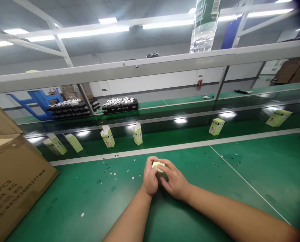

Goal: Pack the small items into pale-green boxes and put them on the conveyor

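Both my hands meet over the green table near its far edge. My left hand (149,176) and my right hand (174,181) are closed together around a small light-green box (158,164); only its top corner shows between the fingers. Just beyond them runs a dark conveyor belt (180,129) carrying several similar small light-green boxes, among them one with an open flap (107,135) and another upright one (137,133) straight ahead of my hands.
A large brown cardboard carton (11,174) stands at the left on the green table (215,188). Small white bits lie scattered on the table by the white edge strip (180,146). Black trays of white parts (119,104) sit beyond the belt. A clear plastic bottle (204,27) stands on the overhead rail.
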### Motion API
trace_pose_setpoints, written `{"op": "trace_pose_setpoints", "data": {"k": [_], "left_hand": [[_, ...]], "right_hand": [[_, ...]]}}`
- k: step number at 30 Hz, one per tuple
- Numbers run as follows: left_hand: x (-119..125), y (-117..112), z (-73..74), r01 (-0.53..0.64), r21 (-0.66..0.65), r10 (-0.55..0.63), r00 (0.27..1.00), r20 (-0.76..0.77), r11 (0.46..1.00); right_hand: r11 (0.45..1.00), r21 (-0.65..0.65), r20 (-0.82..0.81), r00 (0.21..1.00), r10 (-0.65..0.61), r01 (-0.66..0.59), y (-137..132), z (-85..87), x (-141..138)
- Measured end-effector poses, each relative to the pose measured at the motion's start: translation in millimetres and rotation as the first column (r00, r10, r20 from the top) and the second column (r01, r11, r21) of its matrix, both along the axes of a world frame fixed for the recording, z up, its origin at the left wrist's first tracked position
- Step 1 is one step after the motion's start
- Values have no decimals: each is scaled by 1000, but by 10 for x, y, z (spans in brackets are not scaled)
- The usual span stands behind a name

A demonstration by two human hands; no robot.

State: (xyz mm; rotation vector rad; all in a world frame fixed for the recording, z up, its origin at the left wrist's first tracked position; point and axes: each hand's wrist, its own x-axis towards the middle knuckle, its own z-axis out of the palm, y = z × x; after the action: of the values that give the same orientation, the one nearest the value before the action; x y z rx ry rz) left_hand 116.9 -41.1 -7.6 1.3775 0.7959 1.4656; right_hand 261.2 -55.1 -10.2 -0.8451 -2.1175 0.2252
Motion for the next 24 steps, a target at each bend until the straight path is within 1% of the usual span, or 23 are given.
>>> {"op": "trace_pose_setpoints", "data": {"k": [2, 3, 4, 6, 7, 8, 9, 10, 12, 13, 15, 16, 17, 19, 20, 21, 22, 24], "left_hand": [[2, 44, -74, -55, -2, 55, 998, -44, 999], [5, 77, -115, -97, -16, 96, 994, -56, 995], [8, 115, -154, -140, -40, 138, 989, -61, 989], [13, 188, -213, -203, -105, 197, 978, -70, 973], [15, 216, -229, -216, -135, 207, 975, -77, 967], [17, 234, -236, -216, -160, 205, 975, -83, 963], [19, 242, -234, -208, -177, 195, 977, -91, 962], [21, 242, -226, -198, -189, 182, 978, -99, 962], [29, 226, -202, -181, -203, 161, 981, -110, 962], [34, 216, -190, -180, -207, 159, 981, -115, 962], [48, 206, -173, -193, -213, 169, 978, -126, 958], [55, 208, -170, -203, -212, 178, 975, -131, 956], [61, 217, -169, -216, -209, 191, 972, -134, 954], [69, 246, -174, -239, -199, 218, 968, -126, 950], [69, 264, -180, -249, -197, 230, 966, -115, 948], [67, 283, -187, -256, -201, 239, 966, -103, 946], [63, 300, -195, -261, -210, 247, 965, -92, 942], [47, 328, -214, -271, -234, 259, 963, -80, 934]], "right_hand": [[1000, -24, -10, 1000, 10, -10, 183, 13, 80], [999, -29, -19, 1000, -18, 18, 337, 40, 139], [997, -22, -33, 997, -71, 70, 530, 79, 212], [973, 24, -80, 970, -228, 230, 995, 178, 398], [945, 40, -97, 942, -320, 325, 1240, 229, 507], [900, 28, -100, 897, -430, 434, 1470, 274, 621], [833, -19, -78, 830, -552, 552, 1673, 310, 735], [764, -69, -34, 764, -644, 641, 1839, 335, 842], [681, -111, 1, 685, -729, 724, 2053, 352, 1005], [654, -116, 5, 659, -752, 748, 2108, 350, 1047], [617, -61, -19, 617, -787, 785, 2157, 333, 1021], [616, -5, -38, 615, -787, 788, 2167, 321, 949], [641, 60, -53, 644, -763, 765, 2174, 304, 838], [746, 150, -45, 759, -650, 648, 2190, 252, 514], [808, 139, -26, 818, -575, 573, 2201, 217, 316], [849, 81, -17, 852, -523, 523, 2213, 178, 108], [865, -1, -30, 864, -502, 503, 2228, 139, -100], [864, -202, -92, 869, -486, 462, 2260, 78, -470]]}}
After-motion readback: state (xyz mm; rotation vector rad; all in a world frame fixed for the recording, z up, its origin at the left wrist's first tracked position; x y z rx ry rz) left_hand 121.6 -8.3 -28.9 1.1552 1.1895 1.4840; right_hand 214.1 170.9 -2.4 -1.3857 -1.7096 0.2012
